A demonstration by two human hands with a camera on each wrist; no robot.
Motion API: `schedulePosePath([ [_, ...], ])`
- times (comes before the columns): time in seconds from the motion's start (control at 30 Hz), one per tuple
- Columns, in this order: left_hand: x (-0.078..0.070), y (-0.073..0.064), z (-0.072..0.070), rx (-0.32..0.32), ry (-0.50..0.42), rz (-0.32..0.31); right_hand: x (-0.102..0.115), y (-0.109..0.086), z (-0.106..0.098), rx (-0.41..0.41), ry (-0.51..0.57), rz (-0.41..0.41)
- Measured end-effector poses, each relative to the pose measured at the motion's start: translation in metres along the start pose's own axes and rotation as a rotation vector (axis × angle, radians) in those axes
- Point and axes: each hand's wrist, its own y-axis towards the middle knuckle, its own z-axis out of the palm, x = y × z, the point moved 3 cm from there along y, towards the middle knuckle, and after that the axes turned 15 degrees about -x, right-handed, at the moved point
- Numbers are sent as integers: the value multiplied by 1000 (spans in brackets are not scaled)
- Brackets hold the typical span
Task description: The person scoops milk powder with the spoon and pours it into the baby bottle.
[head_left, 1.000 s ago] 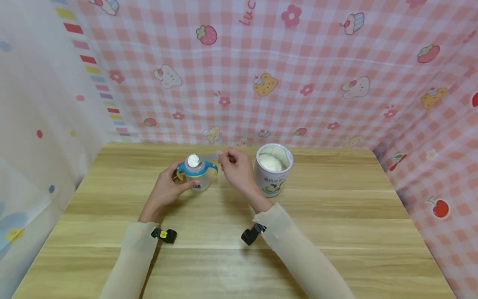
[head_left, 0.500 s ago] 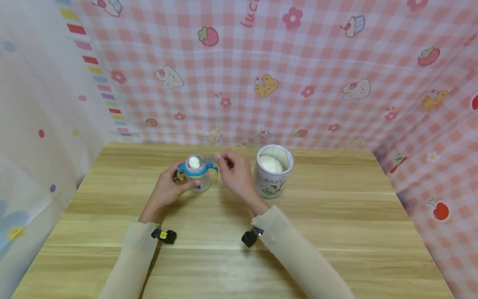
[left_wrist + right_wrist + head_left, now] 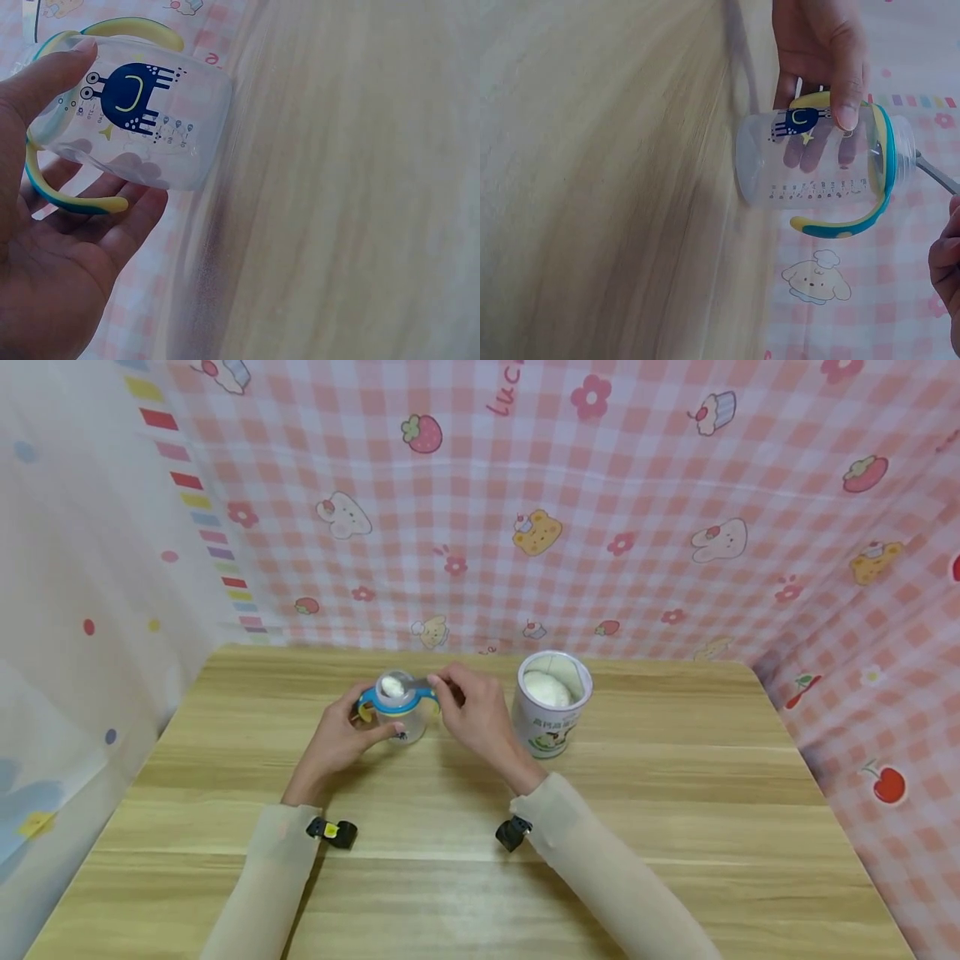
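A clear baby bottle [image 3: 765, 169] with a blue-and-yellow two-handled collar [image 3: 889, 154] stands upright and lidless on the wooden table. My left hand [image 3: 339, 731] grips its side, thumb in front and fingers behind, as the left wrist view also shows. A small scoop [image 3: 417, 683] is pinched by its handle in my right hand [image 3: 476, 706]. White powder [image 3: 392, 686] sits in the scoop's bowl, which is tilted at the bottle's mouth. Just right of that hand stands an open can [image 3: 536, 714] with a heap of white powder inside.
The wooden table [image 3: 637, 827] ends at the back against a pink checked cloth [image 3: 480, 485] with cartoon prints. A pale dotted cloth [image 3: 90, 560] hangs at the left. Black wrist cameras [image 3: 513, 832] are strapped to both sleeves.
The scoop, level and full over the bottle's mouth a second ago, has tipped and sunk a little, and less powder shows in it. My left hand keeps its grip on the bottle.
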Motion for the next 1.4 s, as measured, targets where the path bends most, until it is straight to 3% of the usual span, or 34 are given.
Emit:
schedulePosePath([
  [0.27, -1, 0, 2, 0, -14, -14, 9, -2, -3, 3, -36, -138],
  [0.47, -26, -8, -2, 18, 1, -13, 12, -4, -3, -4, -45, -230],
  [0.53, -23, -8, -1, 18, -7, -15, 13, -4, -3, 4, -50, -258],
  [0.7, 1, -1, 3, 3, -35, -29, 16, -7, -4, 28, -90, -352],
  [1.1, 1, -1, 1, -1, -38, -13, 20, -8, -4, 2, -211, -567],
  [1.4, 2, 1, 0, 3, -26, -24, 22, -8, -5, 16, -233, -613],
])
